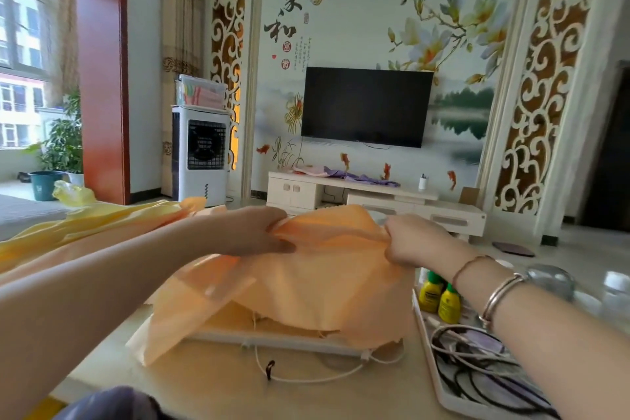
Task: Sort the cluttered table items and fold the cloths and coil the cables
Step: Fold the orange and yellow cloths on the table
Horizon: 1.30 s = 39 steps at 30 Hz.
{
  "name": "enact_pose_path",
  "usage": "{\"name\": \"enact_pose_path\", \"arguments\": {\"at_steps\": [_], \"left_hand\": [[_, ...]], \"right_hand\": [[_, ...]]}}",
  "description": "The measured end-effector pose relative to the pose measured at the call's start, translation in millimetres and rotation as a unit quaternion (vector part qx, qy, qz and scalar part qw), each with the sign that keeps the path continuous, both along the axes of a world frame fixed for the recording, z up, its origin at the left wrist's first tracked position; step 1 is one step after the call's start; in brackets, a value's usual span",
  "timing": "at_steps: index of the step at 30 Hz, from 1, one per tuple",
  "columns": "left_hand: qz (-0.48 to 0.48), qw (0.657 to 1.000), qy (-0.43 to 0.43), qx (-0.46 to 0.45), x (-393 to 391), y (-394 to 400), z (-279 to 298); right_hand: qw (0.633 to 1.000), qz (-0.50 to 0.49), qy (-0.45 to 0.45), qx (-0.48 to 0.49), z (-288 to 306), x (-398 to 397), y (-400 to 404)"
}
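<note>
We hold orange cloth (pixel 317 276) lifted above table (pixel 211 382). Left hand (pixel 254 232) pinches top edge, fingers clamped on fabric. Right hand (pixel 414 242) grips same edge, fingers curled round it. White cable (pixel 306 377) lies below; tray (pixel 439 365) with tangled cables right.

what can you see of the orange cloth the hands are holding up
The orange cloth is thin, matte and slightly see-through fabric, creased and unfolded. The left hand and right hand each pinch its top edge, lifting it so it sags between them and drapes toward the table. Its lower part lies over a flat white tray, with one loose corner hanging past the tray's left end. A white cable emerges beneath its lower edge.
</note>
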<state>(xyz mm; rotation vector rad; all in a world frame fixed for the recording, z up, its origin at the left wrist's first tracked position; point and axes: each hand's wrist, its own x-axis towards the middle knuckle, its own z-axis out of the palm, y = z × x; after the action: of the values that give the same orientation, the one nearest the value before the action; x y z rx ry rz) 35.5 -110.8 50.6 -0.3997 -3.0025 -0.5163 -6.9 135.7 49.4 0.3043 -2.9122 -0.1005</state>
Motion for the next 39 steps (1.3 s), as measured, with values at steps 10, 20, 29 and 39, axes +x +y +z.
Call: {"name": "enact_pose_path", "arguments": {"at_steps": [10, 20, 29, 39], "left_hand": [[0.223, 0.966, -0.078, 0.105, -73, -30, 0], [0.079, 0.845, 0.422, 0.318, -95, -62, 104], [0.181, 0.968, 0.17, -0.038, -24, -93, 5], [0.106, 0.988, 0.05, -0.104, -7, -147, -60]], "right_hand": [[0.723, 0.019, -0.231, -0.65, 10, -67, -48], [0.768, 0.294, 0.174, -0.541, 102, -64, -62], [0.973, 0.093, 0.181, -0.11, -1, -37, -23], [0.961, 0.139, -0.086, -0.224, -61, -20, 7]]}}
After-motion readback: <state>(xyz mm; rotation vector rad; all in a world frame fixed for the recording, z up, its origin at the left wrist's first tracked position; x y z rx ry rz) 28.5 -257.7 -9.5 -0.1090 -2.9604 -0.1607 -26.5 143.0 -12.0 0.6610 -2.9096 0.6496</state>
